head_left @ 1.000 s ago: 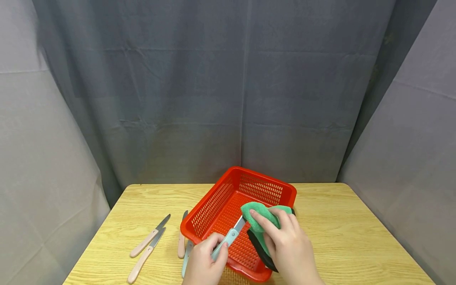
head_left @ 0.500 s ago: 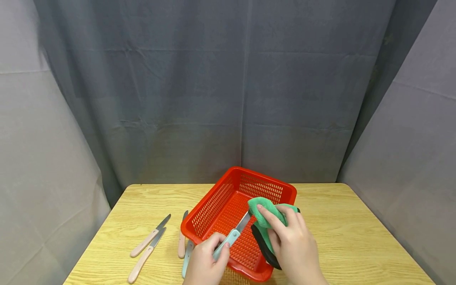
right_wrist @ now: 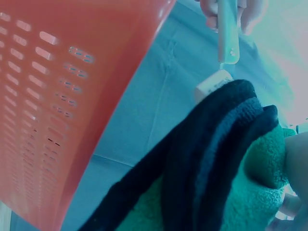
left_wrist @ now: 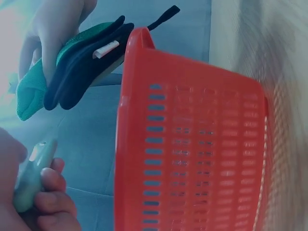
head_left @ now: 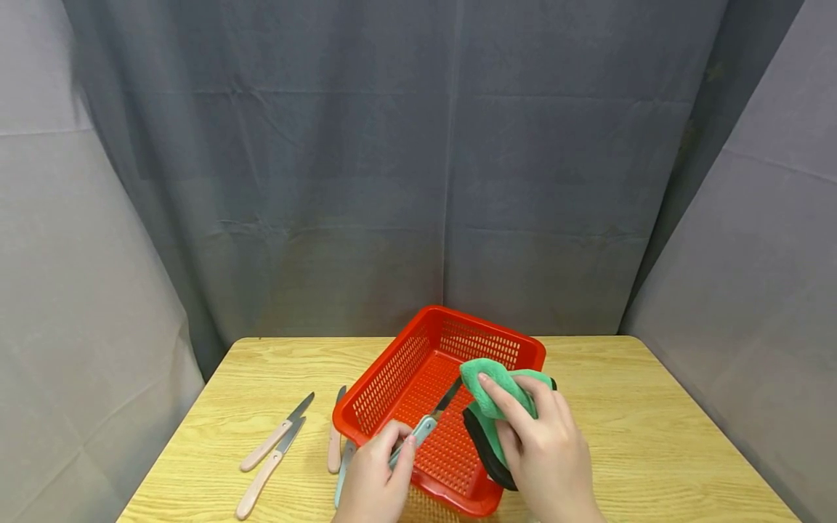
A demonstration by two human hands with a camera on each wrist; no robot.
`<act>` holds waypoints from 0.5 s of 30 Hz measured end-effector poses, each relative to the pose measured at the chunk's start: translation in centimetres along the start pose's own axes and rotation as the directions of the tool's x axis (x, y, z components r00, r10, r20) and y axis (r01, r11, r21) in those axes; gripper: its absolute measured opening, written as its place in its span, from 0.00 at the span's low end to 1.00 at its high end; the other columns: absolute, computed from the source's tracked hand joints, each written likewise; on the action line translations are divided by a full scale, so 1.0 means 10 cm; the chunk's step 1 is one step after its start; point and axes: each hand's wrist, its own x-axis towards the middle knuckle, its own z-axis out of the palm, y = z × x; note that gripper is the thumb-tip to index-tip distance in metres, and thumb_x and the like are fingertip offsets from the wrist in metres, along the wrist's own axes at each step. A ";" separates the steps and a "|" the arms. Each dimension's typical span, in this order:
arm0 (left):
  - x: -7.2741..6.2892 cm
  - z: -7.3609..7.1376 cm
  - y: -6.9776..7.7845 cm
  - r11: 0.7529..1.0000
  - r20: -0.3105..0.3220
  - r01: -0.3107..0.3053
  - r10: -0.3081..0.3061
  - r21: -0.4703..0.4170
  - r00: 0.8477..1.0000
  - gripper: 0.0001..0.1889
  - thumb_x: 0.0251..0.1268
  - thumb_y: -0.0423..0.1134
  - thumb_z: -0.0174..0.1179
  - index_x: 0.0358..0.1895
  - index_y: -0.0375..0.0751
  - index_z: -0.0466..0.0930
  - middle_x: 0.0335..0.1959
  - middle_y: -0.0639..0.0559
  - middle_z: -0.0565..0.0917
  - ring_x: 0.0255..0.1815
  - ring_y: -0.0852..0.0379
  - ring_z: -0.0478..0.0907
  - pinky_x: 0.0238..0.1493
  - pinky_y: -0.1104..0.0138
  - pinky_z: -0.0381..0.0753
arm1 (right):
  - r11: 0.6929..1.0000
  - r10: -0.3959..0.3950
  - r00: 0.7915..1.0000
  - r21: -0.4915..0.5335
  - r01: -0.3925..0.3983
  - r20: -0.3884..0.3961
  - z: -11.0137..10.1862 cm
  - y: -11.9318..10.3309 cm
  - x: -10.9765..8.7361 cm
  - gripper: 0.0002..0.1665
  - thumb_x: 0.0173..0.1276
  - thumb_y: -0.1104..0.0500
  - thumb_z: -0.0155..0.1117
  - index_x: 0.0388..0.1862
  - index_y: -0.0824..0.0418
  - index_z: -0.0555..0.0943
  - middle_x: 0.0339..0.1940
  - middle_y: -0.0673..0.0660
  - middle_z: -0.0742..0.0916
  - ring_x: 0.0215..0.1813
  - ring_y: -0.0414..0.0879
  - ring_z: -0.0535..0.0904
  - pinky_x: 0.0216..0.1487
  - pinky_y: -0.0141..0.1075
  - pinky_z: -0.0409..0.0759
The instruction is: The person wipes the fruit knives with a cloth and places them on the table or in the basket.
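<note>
On the head feed I have the left hand (head_left: 378,472) gripping the light-blue-handled knife (head_left: 426,426) by its handle, over the near side of the red basket (head_left: 487,325), dark blade (head_left: 449,394) slanting up and away. The right hand (head_left: 549,443) grips the folded green cloth (head_left: 502,375) at the blade's tip; whether they touch, I cannot tell. I read the step as drawing cloth along the blade. Done well, the left hand would stay steady while the cloth moved from handle toward tip, folded thick, fingertips off the cutting edge (I would slow down at the point, where thin cloth could be pierced). Two pink-handled knives (head_left: 264,447) lie on the left of the table (head_left: 621,407), a third (head_left: 334,449) just beside the basket, and another light-blue handle (head_left: 344,472) shows partly behind the left hand.

My left-wrist feed gives me the fingers curled round the handle, a firm enough hold by my judgement. The cloth shows its black edging and a white label (left_wrist: 106,49); I would fold that label clear of the blade.

On the right-wrist feed the cloth bunches in the foreground and hides most of the blade, so I would trust the head feed for contact.
</note>
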 end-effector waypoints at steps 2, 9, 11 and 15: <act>0.02 -0.03 -0.01 1.000 0.007 -0.009 0.009 0.012 1.000 0.06 0.80 0.41 0.54 0.41 0.50 0.78 0.21 0.66 0.69 0.19 0.73 0.62 0.22 0.75 0.67 | 1.000 -0.001 1.000 0.002 0.001 0.001 -0.01 0.00 0.00 0.41 0.47 0.70 0.75 0.62 0.42 0.85 0.49 0.61 0.85 0.41 0.55 0.80 0.27 0.48 0.83; 0.12 -0.15 -0.02 0.995 0.037 -0.028 0.025 0.095 0.999 0.05 0.80 0.42 0.55 0.42 0.48 0.76 0.23 0.64 0.69 0.20 0.71 0.61 0.22 0.74 0.66 | 1.000 -0.004 1.000 0.015 0.003 0.008 -0.01 0.02 -0.02 0.40 0.48 0.69 0.72 0.61 0.43 0.85 0.48 0.61 0.85 0.39 0.54 0.79 0.27 0.48 0.82; 0.15 -0.17 -0.01 0.993 0.063 -0.030 0.023 0.118 0.998 0.05 0.80 0.43 0.55 0.42 0.48 0.75 0.25 0.62 0.69 0.21 0.70 0.61 0.22 0.74 0.67 | 1.000 -0.005 1.000 0.013 0.005 0.008 -0.01 0.03 -0.03 0.39 0.48 0.69 0.71 0.61 0.43 0.85 0.48 0.61 0.85 0.39 0.54 0.78 0.26 0.47 0.81; 0.19 -0.18 0.00 0.983 0.100 -0.068 0.051 0.172 0.994 0.06 0.80 0.43 0.56 0.43 0.47 0.73 0.28 0.62 0.69 0.23 0.69 0.63 0.24 0.73 0.68 | 1.000 -0.012 1.000 0.013 0.012 0.000 0.00 0.04 -0.04 0.39 0.47 0.69 0.69 0.60 0.43 0.86 0.48 0.60 0.85 0.38 0.54 0.78 0.25 0.47 0.80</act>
